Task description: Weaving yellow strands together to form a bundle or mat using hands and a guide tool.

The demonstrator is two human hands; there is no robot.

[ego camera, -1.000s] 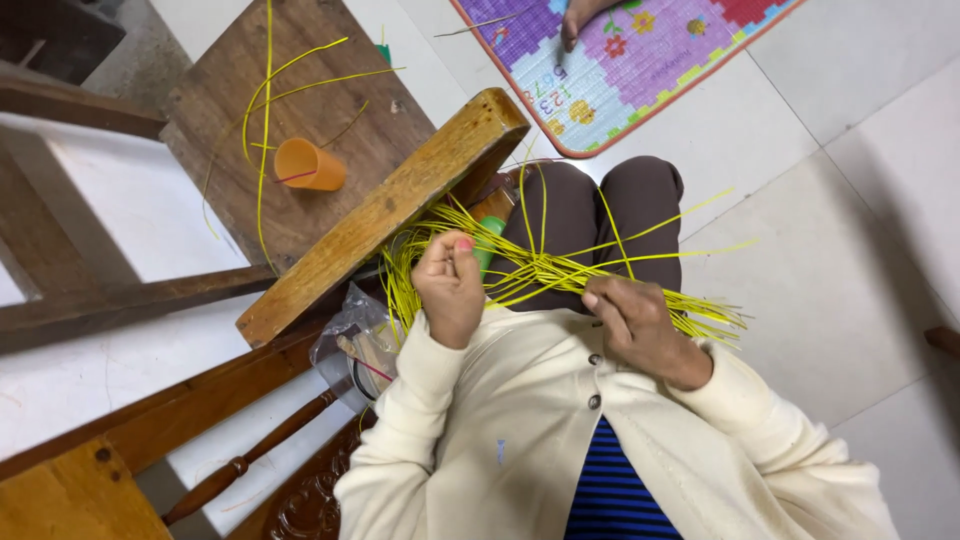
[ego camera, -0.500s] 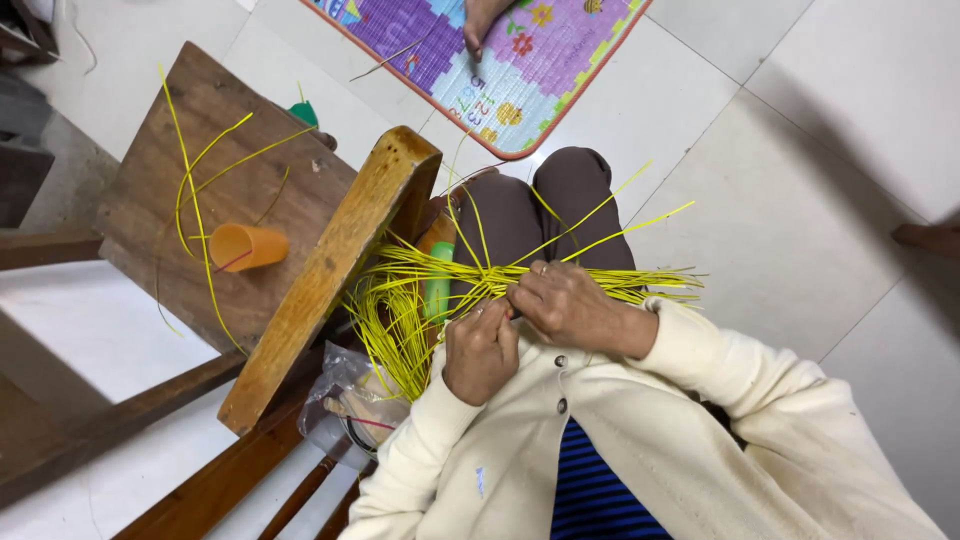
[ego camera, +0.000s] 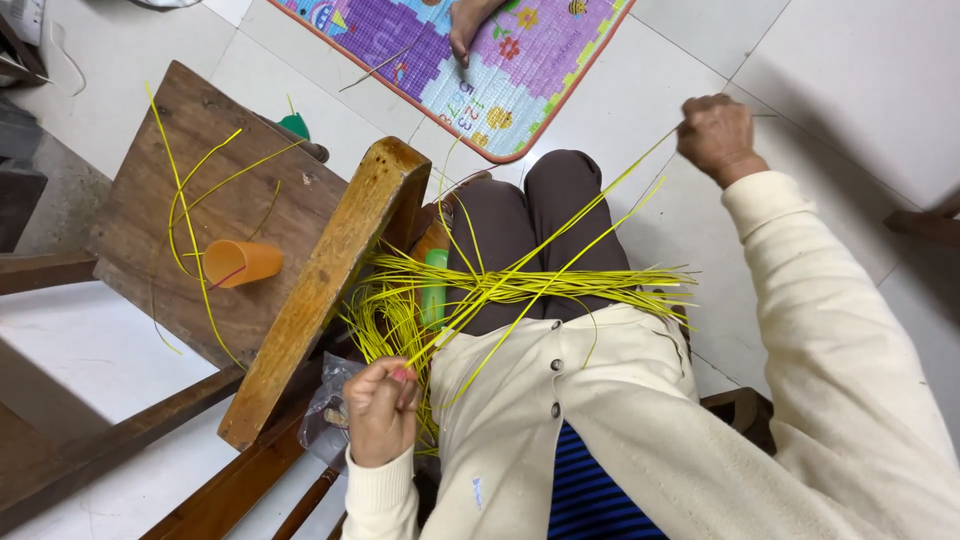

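A bundle of thin yellow strips (ego camera: 540, 286) lies across my lap, over dark trousers. My left hand (ego camera: 381, 408) is closed by my left hip and pinches the near ends of a couple of the strips. My right hand (ego camera: 716, 134) is stretched far out over the floor tiles, fingers closed on the far end of a long yellow strip (ego camera: 560, 235) that runs taut back toward my left hand. A green tube-shaped object (ego camera: 434, 290) stands among the strips by my left thigh.
A tilted wooden stool (ego camera: 300, 215) stands to my left, with an orange cup (ego camera: 240, 262) and loose yellow strips on its seat. A clear plastic bag (ego camera: 325, 420) hangs below it. Another person's hand (ego camera: 466, 24) rests on a colourful play mat (ego camera: 520, 70) ahead.
My right hand has left my lap and swung far out to the right, drawing a long strip taut. My left hand has dropped lower toward my hip, still gripping strips.
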